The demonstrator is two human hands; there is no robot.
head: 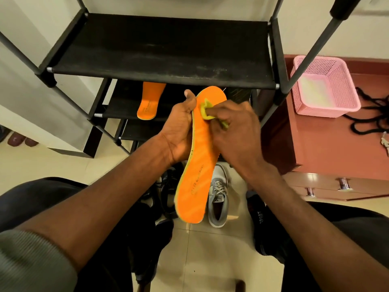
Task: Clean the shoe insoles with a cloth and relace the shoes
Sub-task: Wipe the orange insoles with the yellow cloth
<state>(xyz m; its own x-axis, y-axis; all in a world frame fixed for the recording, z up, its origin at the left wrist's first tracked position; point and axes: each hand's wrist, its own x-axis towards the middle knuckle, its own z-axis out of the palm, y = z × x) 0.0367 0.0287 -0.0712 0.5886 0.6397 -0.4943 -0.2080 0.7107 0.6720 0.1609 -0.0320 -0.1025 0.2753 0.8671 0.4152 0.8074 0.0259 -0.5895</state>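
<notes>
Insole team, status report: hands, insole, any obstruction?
Left hand grips orange insole. Right hand pinches yellow-green cloth against its toe end. Second insole on rack shelf. Nothing obstructing.

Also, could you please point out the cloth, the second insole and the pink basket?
cloth (pixel 207 108): head view, folded front part.
second insole (pixel 148 106): head view, heel half.
pink basket (pixel 341 92): head view, right wall.

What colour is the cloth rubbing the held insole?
Yellow-green cloth, seen in the head view, against the orange insole.
</notes>
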